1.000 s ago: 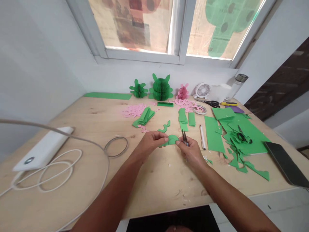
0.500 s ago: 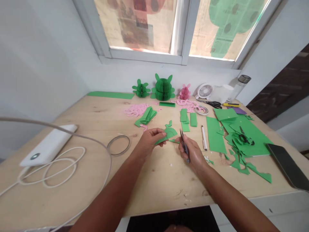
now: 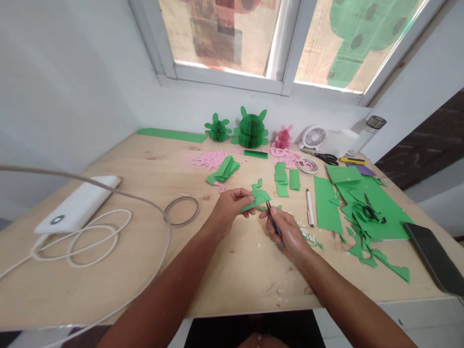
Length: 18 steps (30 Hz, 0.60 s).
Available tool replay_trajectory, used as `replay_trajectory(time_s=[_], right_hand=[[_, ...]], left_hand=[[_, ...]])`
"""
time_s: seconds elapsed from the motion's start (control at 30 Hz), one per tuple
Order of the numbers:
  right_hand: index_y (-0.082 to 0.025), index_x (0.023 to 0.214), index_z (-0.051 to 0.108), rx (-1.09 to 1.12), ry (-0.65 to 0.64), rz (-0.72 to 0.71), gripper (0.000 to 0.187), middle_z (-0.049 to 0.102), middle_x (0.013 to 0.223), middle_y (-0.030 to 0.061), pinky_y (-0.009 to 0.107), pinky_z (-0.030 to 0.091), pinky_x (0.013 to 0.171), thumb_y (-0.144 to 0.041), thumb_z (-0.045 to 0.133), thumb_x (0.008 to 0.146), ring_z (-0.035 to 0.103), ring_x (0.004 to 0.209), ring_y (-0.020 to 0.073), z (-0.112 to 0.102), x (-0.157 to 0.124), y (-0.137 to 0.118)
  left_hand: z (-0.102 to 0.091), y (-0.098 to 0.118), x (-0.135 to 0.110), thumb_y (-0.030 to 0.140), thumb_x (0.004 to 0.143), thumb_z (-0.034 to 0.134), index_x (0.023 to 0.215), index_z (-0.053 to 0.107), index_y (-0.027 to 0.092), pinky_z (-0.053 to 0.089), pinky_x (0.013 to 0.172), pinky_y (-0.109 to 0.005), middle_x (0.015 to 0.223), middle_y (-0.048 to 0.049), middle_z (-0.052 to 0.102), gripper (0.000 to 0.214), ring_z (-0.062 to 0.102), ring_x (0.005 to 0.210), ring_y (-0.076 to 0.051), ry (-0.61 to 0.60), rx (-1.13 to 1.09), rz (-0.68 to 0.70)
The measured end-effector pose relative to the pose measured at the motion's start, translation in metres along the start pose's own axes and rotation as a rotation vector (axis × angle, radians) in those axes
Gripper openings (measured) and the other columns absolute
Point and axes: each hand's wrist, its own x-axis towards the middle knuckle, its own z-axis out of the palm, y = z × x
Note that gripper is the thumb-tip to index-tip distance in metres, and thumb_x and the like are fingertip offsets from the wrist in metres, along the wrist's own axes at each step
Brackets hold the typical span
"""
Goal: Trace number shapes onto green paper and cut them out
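My left hand [image 3: 234, 205] pinches a folded piece of green paper [image 3: 261, 195] with a rounded edge and a curved line marked on it. In my right hand [image 3: 290, 229] is a small dark pair of snips [image 3: 274, 221], its two thin tips pointing up at the paper's right edge. The tips look slightly apart; whether they touch the paper I cannot tell. Just beyond the paper lies a curved green cut-out [image 3: 257, 183]. Small green scraps sit between and under my hands, partly hidden by my fingers.
Folded green strips [image 3: 224, 170], pink cut-outs [image 3: 209, 159] and a white pen [image 3: 310, 208] surround my hands. Green sheets [image 3: 327, 205], scraps and black scissors [image 3: 369, 212] lie right, near a phone [image 3: 431, 256]. Left are a power bank [image 3: 78, 204] and cable. Paper figures [image 3: 252, 129] stand behind.
The snips' tips have come in from beside the green paper to its right edge. The whole view has shifted slightly. More white bits show beside my right wrist.
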Motion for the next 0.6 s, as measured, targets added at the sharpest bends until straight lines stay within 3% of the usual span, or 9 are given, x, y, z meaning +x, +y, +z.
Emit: replay_trajectory(time_s=[0.6], right_hand=[[-0.016,0.078,0.062,-0.006,0.035,0.002,0.049,0.04,0.046,-0.0091,0.019,0.013,0.035,-0.066,0.064,0.074,0.024,0.037,0.0043,0.0019,0.0025,0.0044]], left_hand=[[0.0012,-0.0066,0.0017,0.035,0.062,0.073,0.066,0.057,0.017,0.046,0.052,-0.023,0.062,-0.0015,0.068,0.024,0.064,0.055,-0.014,-0.014,0.044,-0.011]])
